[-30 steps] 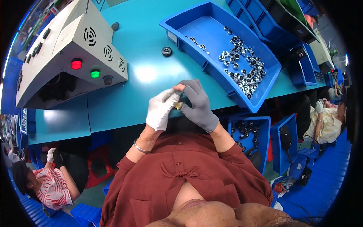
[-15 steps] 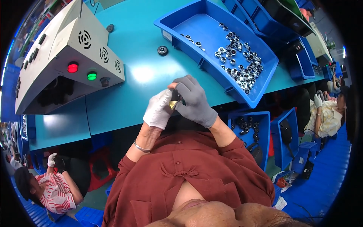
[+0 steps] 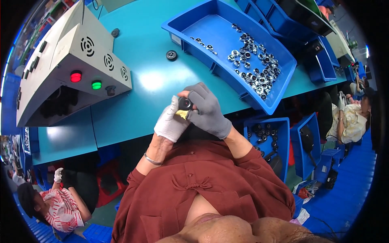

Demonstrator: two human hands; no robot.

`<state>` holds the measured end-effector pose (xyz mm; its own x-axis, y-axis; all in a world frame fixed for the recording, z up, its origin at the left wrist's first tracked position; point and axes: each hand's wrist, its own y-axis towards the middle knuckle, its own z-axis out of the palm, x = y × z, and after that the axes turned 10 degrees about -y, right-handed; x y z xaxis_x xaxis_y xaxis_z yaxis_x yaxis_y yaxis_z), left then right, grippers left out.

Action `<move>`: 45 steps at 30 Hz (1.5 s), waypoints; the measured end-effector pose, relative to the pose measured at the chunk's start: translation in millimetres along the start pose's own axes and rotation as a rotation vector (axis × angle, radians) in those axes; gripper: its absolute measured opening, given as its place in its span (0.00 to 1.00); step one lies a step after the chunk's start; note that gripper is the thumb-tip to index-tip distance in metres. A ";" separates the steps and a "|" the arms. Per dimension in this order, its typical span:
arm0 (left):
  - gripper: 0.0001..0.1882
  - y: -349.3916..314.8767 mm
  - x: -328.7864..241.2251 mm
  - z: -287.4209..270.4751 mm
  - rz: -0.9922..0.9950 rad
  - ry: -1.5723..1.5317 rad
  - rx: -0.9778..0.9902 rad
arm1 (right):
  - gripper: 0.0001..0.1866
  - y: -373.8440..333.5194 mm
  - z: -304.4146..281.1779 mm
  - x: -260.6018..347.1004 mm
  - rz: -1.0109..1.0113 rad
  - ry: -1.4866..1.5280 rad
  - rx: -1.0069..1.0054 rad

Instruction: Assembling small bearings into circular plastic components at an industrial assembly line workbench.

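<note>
Turned since the earlier frame: black wheel (image 3: 185, 104), round face now showing, held between both hands.
Surface (image 3: 121, 121), teal.
Machine (image 3: 67, 46), white, left.
Tray (image 3: 210, 26), blue, far right, containing shiny small parts (image 3: 259, 82).
My right hand (image 3: 206, 111), grey-gloved, gripping the wheel's right side.
My left hand (image 3: 170, 122), white-gloved, gripping its left.
Loose wheel (image 3: 172, 55), black, far, beside tray.
Yellow piece (image 3: 181, 114), just nearer than the held wheel.

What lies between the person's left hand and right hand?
The head view shows a black round part and a yellow piece between the left hand and the right hand.
</note>
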<state>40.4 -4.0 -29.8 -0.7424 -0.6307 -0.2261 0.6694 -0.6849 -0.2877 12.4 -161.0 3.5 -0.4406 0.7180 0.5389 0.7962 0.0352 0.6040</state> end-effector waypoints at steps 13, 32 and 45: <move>0.23 -3.8 -1.2 -4.4 0.247 0.265 0.087 | 0.17 -19.8 -12.3 3.0 0.274 0.235 0.059; 0.10 -0.9 16.8 12.2 0.647 0.825 -0.218 | 0.13 -30.4 8.0 13.1 0.705 0.674 -0.045; 0.11 -0.7 -9.3 16.4 0.231 0.842 -0.247 | 0.15 -26.8 -1.7 3.4 0.453 0.342 -0.002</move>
<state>47.2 -3.7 -12.2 -0.4296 -0.2008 -0.8804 0.8512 -0.4157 -0.3205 -11.2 -160.7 -9.8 -0.1647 0.3953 0.9037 0.9364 -0.2250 0.2692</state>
